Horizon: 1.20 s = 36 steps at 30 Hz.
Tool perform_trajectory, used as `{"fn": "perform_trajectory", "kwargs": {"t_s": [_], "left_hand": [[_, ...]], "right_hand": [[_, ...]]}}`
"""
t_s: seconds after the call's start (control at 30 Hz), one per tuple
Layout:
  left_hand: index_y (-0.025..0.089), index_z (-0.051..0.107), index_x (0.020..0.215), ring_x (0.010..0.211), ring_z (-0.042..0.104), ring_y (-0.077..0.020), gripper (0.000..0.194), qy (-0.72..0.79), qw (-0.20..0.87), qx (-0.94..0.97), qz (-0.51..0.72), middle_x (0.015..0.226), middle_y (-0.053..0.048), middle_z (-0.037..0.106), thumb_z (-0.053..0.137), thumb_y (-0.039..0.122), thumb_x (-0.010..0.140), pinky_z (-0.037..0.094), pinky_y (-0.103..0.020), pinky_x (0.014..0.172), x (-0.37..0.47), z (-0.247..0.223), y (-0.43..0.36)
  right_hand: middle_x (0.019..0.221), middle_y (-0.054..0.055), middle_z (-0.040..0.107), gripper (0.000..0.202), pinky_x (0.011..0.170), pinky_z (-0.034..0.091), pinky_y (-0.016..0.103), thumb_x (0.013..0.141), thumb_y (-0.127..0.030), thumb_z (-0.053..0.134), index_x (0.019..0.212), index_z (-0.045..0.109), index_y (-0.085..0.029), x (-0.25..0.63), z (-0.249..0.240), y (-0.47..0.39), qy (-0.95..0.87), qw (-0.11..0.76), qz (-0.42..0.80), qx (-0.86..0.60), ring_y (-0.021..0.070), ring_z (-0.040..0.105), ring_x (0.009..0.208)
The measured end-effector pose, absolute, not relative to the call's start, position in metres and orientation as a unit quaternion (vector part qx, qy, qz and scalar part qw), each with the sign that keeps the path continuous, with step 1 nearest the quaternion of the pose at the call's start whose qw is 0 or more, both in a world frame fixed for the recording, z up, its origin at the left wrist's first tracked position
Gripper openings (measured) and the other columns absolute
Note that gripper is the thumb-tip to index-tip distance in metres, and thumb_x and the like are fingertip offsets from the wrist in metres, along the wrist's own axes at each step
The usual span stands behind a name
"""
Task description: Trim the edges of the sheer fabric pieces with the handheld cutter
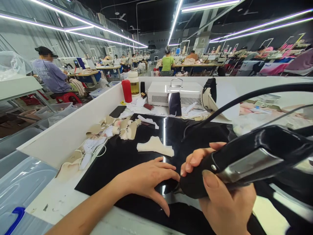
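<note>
My right hand (226,199) is wrapped round a black corded hand tool (246,156) with a silver side panel and a rounded nose. The tool's nose is low over a glossy black board (117,169), close to my left fingertips; its working end is mostly hidden. My left hand (149,181) lies palm down on the board, fingers stretched and thumb apart, holding nothing that I can see. Just beyond my left hand, a cream fabric piece (155,146) lies flat on the board. Another pale piece (269,215) shows at the lower right, partly covered.
Bundles of beige cut pieces (128,129) lie along the left side. At the back stand a white vented box (174,93), a phone (174,104), a red cup (126,91) and a jar (133,84). The tool's black cable (244,99) arches across the right. Co-workers sit beyond the white partition (73,135).
</note>
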<state>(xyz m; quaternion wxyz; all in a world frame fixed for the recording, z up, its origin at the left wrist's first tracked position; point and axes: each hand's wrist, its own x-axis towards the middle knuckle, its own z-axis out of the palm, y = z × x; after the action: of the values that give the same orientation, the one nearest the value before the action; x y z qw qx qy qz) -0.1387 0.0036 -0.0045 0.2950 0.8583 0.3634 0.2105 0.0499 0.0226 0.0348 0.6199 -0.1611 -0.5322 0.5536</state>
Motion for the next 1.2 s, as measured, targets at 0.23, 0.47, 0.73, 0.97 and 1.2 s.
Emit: {"fn": "perform_trajectory", "kwargs": {"t_s": [0.23,0.47,0.73,0.97,1.2], "left_hand": [[0.025,0.050,0.148,0.141,0.051,-0.0321,0.087,0.362,0.271,0.870,0.198,0.148,-0.014,0.058,0.088,0.055,0.076,0.019,-0.049,0.127,-0.138,-0.005,0.005],[0.021,0.051,0.145,0.137,0.054,-0.0332,0.088,0.361,0.263,0.870,0.208,0.133,-0.013,0.066,0.089,0.055,0.074,0.023,-0.050,0.125,-0.137,-0.007,0.006],[0.021,0.069,0.104,0.140,0.052,-0.0294,0.028,0.319,0.234,0.884,0.250,0.150,-0.012,0.058,0.084,0.037,0.086,0.036,-0.043,0.119,-0.141,-0.005,0.002],[0.022,0.075,0.088,0.139,0.053,-0.0283,0.008,0.345,0.214,0.886,0.225,0.145,-0.006,0.064,0.075,0.026,0.094,0.036,-0.042,0.121,-0.143,0.001,-0.002],[0.024,0.075,0.087,0.141,0.052,-0.0270,0.008,0.368,0.201,0.890,0.181,0.141,-0.001,0.067,0.075,0.026,0.095,0.037,-0.041,0.121,-0.153,0.012,-0.005]], "right_hand": [[0.083,-0.001,0.063,0.034,0.068,0.063,0.039,0.091,-0.037,0.078,0.119,0.060,-0.031,0.040,0.040,0.016,-0.541,0.616,0.558,-0.132,0.0176,0.062,0.069],[0.085,-0.001,0.066,0.032,0.079,0.062,0.042,0.093,-0.037,0.076,0.120,0.060,-0.030,0.034,0.037,0.014,-0.547,0.616,0.546,-0.152,0.0188,0.067,0.074],[0.085,-0.001,0.065,0.035,0.060,0.059,0.032,0.087,-0.031,0.081,0.117,0.063,-0.029,0.058,0.049,0.032,-0.520,0.645,0.531,-0.178,0.0172,0.062,0.072],[0.080,-0.002,0.066,0.039,0.055,0.058,0.032,0.079,-0.027,0.085,0.112,0.064,-0.027,0.080,0.054,0.048,-0.503,0.684,0.476,-0.228,0.0186,0.061,0.067],[0.083,-0.002,0.066,0.038,0.057,0.059,0.032,0.082,-0.031,0.084,0.114,0.064,-0.028,0.085,0.049,0.048,-0.522,0.678,0.468,-0.221,0.0184,0.061,0.070]]}}
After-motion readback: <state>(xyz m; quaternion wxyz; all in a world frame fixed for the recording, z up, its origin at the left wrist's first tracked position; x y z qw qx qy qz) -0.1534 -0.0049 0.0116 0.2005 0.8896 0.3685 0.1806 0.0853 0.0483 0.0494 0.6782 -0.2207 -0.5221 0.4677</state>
